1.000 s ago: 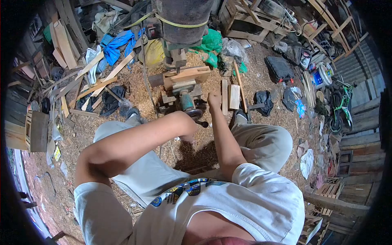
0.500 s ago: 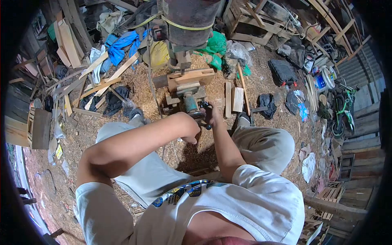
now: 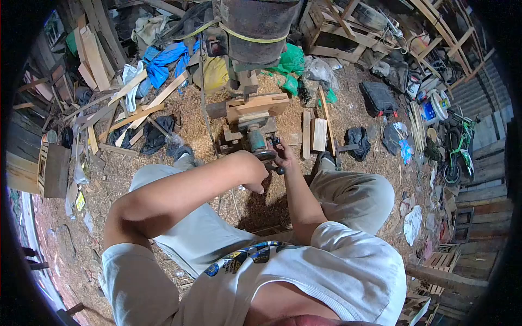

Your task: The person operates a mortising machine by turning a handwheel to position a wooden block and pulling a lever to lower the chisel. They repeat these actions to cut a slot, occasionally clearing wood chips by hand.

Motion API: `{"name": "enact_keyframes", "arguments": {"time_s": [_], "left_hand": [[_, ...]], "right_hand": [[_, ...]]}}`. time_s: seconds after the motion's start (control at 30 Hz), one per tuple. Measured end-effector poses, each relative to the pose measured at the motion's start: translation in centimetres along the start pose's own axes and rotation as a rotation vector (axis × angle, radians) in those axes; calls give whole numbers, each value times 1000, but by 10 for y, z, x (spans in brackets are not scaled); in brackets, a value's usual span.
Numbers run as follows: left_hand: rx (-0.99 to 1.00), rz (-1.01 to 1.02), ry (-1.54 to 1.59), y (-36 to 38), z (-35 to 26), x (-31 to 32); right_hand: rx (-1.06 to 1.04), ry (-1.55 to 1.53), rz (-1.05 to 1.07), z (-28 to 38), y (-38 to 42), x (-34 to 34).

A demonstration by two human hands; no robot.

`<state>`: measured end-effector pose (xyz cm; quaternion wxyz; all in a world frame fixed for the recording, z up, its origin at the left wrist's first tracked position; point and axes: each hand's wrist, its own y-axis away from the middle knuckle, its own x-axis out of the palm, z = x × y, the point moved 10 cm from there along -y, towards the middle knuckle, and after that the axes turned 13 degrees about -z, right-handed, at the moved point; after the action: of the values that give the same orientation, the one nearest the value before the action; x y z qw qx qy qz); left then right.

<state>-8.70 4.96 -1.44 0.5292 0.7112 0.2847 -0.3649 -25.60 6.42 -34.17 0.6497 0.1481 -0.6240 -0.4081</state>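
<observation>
A wooden block sits held at a machine with a teal vise body, under a square metal tool head. A round dark handwheel faces me at the near end. My right hand is at the wheel's right side, fingers curled around a dark crank handle. Another black knob shows just below that hand. Bent down at the wrist, my left hand lies just left of the wheel. Its fingers are curled, and what they hold, if anything, is hidden.
A dark drum-like machine body with a yellow strap stands ahead. Wood offcuts lie right of the vise, and loose planks lie left. A cable hangs left of the tool. Sawdust covers the floor; a black case lies right.
The view has shifted slightly, so the machine appears a little lower and to the right. My right hand's fingers have shifted slightly at the crank handle. My left hand stays almost in place.
</observation>
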Motion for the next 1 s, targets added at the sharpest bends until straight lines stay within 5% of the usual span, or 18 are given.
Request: {"name": "enact_keyframes", "arguments": {"time_s": [0.37, 0.77, 0.87, 0.97, 1.0], "left_hand": [[-47, 97, 11, 6, -1, -5], [-28, 91, 9, 3, 1, 2], [-20, 56, 3, 3, 1, 0], [-10, 2, -8, 6, 7, -7], [-17, -29, 23, 9, 9, -13]], "right_hand": [[-22, -141, -137, 6, -4, -3], [-59, 255, -141, 11, -2, -5], [-145, 570, -156, 36, 5, 1], [-229, 1137, -524, 86, 16, -1], [-434, 1289, -728, 127, 6, 2]]}}
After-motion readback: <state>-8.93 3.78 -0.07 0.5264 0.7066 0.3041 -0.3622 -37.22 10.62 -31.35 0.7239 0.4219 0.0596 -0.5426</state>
